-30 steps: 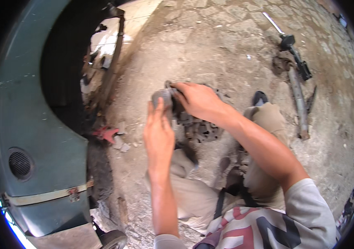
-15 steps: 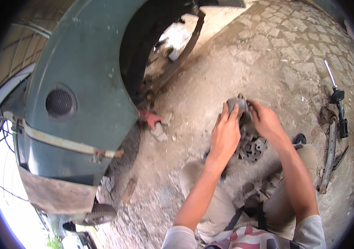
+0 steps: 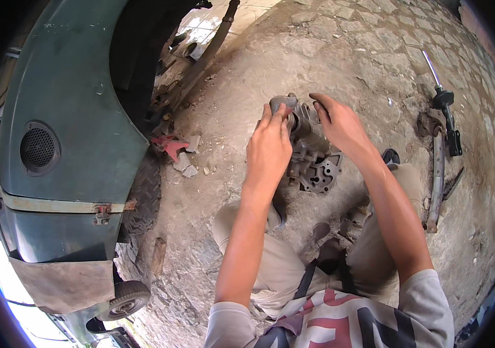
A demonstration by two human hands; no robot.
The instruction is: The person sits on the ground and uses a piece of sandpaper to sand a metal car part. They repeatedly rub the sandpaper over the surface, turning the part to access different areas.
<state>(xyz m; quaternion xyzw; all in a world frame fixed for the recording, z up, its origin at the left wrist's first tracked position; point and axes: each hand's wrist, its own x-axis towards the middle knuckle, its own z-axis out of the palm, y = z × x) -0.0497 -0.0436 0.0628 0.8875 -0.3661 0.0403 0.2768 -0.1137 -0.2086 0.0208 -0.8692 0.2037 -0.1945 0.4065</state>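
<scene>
On the ground in front of me lies a grey, cast-metal mechanical assembly, with a cylindrical body and a flange full of holes at its near end. My left hand grips its far end, the fingers laid over a rounded grey section and the thumb side mostly hidden. Just right of the assembly's far end, my right hand hovers with its index finger and thumb apart. Nothing shows between those fingers. The right hand partly blocks the view of the ground beside the assembly.
A green car body with an open wheel arch stands at left, near a red metal piece and broken stones. To the right lie a shock absorber and a long metal arm. Dark round parts sit between my legs.
My right hand has come away from the assembly and its fingers have spread. My left hand stays on the far end. The whole view has shifted, showing more of the assembly.
</scene>
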